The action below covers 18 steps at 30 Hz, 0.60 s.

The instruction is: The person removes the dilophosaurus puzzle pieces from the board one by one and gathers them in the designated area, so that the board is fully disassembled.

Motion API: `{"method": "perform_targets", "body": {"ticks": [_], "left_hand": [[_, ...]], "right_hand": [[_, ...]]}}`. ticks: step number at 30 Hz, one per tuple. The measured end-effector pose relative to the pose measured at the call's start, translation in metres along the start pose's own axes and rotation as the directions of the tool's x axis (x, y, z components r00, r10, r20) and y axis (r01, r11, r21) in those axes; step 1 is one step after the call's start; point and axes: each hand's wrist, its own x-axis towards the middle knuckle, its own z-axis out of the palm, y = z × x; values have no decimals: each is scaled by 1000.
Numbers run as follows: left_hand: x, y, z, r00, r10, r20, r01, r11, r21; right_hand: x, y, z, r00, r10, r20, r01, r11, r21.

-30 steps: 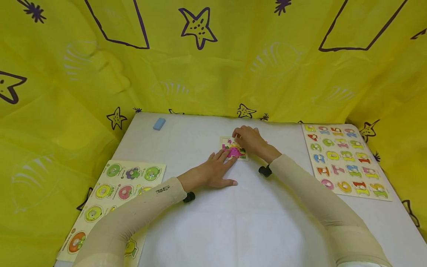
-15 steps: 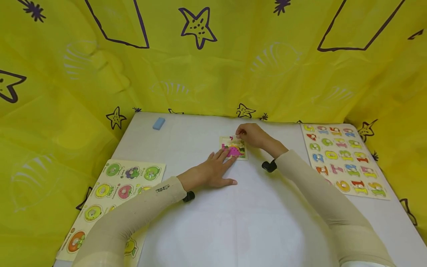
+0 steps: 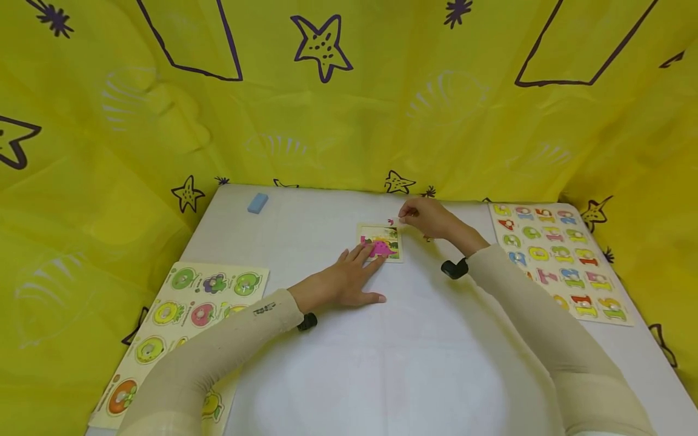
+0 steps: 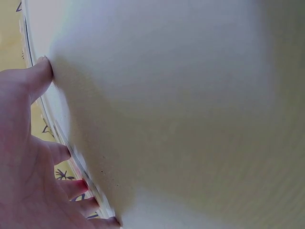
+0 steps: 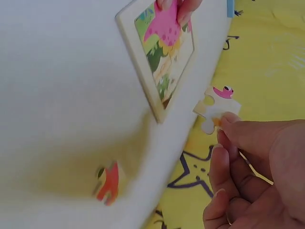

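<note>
your right grip [image 3: 428, 219] has thumb and index pinched on a jigsaw piece [image 5: 220, 107], pale with a pink head and eye on it. piece is up off the tabletop [image 3: 354, 375], just past the upper right corner of the puzzle board [image 5: 141, 62], not touching it. a second ago you had that hand over the board's top edge, pink head inside the frame; now hand and piece are out to the right and that upper area shows pale. your left grip [image 3: 357, 281] hasn't shifted: wide, fingers straight, resting on the dinosaur picture [image 5: 164, 31].

hard to see: your left fingers cover part of the dinosaur, and the right wrist view cuts off the board's top end. a loose piece [image 5: 110, 182] lies on the tabletop under your right wrist, reddish patch, too blurred to read. left wrist view has something edge-on along your fingers, can't tell what. your sleeves hide parts of the fruit board [image 3: 136, 369] and number board [image 3: 557, 286].
</note>
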Motion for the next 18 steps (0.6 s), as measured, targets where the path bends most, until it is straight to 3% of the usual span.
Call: {"method": "perform_targets", "body": {"ticks": [11, 18], "left_hand": [[1, -1, 3, 1000, -3, -8, 3, 1000, 10], [0, 0, 2, 1000, 7, -11, -7, 1000, 4]], "right_hand": [[-36, 38, -41, 996, 78, 31, -77, 996, -36], [-52, 71, -59, 988, 96, 125, -88, 994, -72]]}}
